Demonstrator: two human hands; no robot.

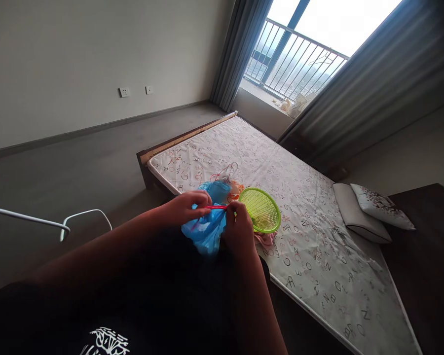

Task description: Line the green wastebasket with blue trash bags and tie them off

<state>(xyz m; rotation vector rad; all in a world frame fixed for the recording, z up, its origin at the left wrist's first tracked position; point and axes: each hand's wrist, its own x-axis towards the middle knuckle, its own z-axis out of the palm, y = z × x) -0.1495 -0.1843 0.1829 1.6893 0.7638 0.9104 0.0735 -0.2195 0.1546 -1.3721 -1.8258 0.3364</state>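
My left hand (194, 205) is closed in a pinch on one end of a thin red strip (217, 207). The strip runs straight across to my right hand (240, 229), whose fingers are bent closed around its other end. What the strip is made of, I cannot tell. Crumpled blue plastic bag (209, 235) hangs below and between my hands, close against my right fingers. Just beyond my right hand, a yellow-green mesh basket (259, 209) lies tilted on the bed, with pink cloth (266, 239) under its near side.
A patterned mattress (299, 231) lies on a wooden bed frame (192, 135). Thin wire loops (229, 171) and orange-and-white plastic (236, 190) are behind the blue bag. Pillows (381, 207) rest at the right. White bent tubing (85, 213) stands at the left.
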